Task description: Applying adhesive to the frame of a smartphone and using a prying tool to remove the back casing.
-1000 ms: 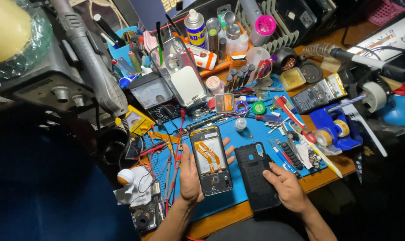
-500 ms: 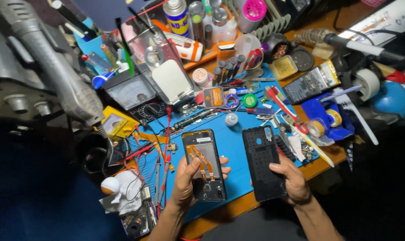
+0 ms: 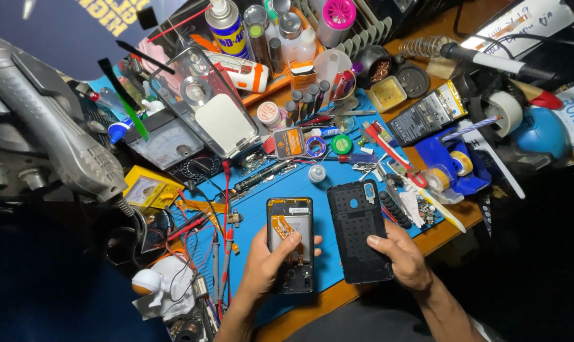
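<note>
My left hand [image 3: 265, 263] grips an opened phone body [image 3: 291, 250] from its left side, thumb across the exposed battery and orange flex cables. The phone lies just above the blue work mat [image 3: 337, 187]. My right hand [image 3: 401, 256] rests on the lower right edge of a black phone back cover [image 3: 358, 231], which lies inner side up on the mat right beside the phone. Thumb and fingers pinch the cover's edge.
Red and black probe leads [image 3: 220, 234] run left of the phone. A small white round part [image 3: 317, 173] lies above it. Tweezers and red-handled tools [image 3: 388, 152], a blue tape dispenser [image 3: 455, 168], spray cans [image 3: 227, 28] and a multimeter [image 3: 167, 142] crowd the back.
The view has shifted up and closer over the bench. Both hands keep their hold; the phone and the back cover stay side by side on the mat.
</note>
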